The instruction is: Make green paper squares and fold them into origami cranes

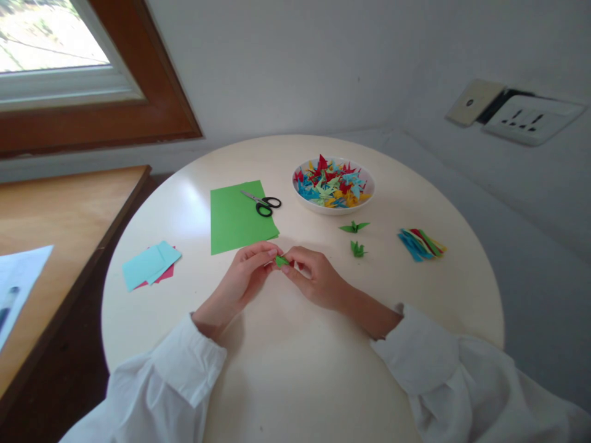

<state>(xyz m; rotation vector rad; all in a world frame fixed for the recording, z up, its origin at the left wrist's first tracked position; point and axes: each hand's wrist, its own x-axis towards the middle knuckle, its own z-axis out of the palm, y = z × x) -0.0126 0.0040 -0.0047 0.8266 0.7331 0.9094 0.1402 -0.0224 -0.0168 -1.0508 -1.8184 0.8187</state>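
My left hand (247, 271) and my right hand (314, 277) meet over the middle of the round cream table (300, 369). Both pinch a small folded piece of green paper (281, 261) between their fingertips. Most of that piece is hidden by my fingers. A larger green paper sheet (237, 216) lies just beyond my hands, with black-handled scissors (263, 203) resting on its far right corner. Two finished green paper cranes (354, 227) (357, 248) sit on the table to the right of my hands.
A white bowl (333, 207) full of coloured paper cranes stands at the back. Coloured paper strips (421, 243) lie at the right. Light blue and red squares (151, 264) lie at the left. A wooden desk (60, 221) adjoins the left side; wall sockets (530, 118) are at the right.
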